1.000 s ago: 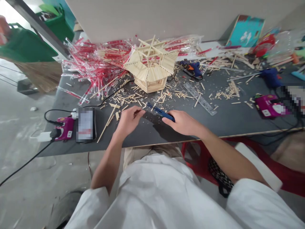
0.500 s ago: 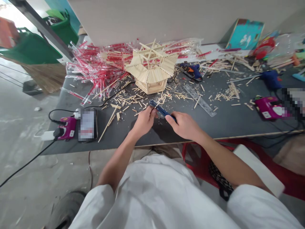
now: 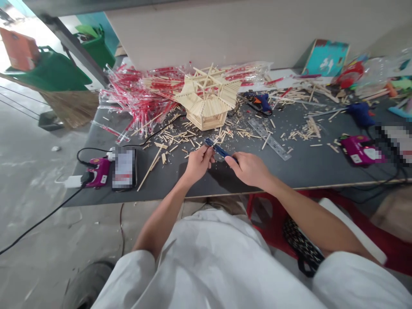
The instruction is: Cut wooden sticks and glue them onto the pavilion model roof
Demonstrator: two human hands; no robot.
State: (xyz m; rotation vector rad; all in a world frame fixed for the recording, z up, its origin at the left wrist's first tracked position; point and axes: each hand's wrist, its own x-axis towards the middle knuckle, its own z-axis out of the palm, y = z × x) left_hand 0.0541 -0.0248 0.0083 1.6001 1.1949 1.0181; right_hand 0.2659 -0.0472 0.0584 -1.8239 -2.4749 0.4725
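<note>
Soft, fairly bright light fills the scene, strongest at the upper left, where the opening beyond the wall (image 3: pixel 225 34) washes out nearly white. The left hand (image 3: pixel 199 164) and right hand (image 3: pixel 247 168) cast a soft, dark shadow onto the matte table (image 3: pixel 302 167), with no hard glare. The wide lens bends the table's edges and stretches the near white sleeve (image 3: pixel 357 279). The concrete floor (image 3: pixel 32 223) looks pale and soft, and a mosaic blur covers one pixelated patch (image 3: pixel 124 168) and a second patch (image 3: pixel 397 139).
</note>
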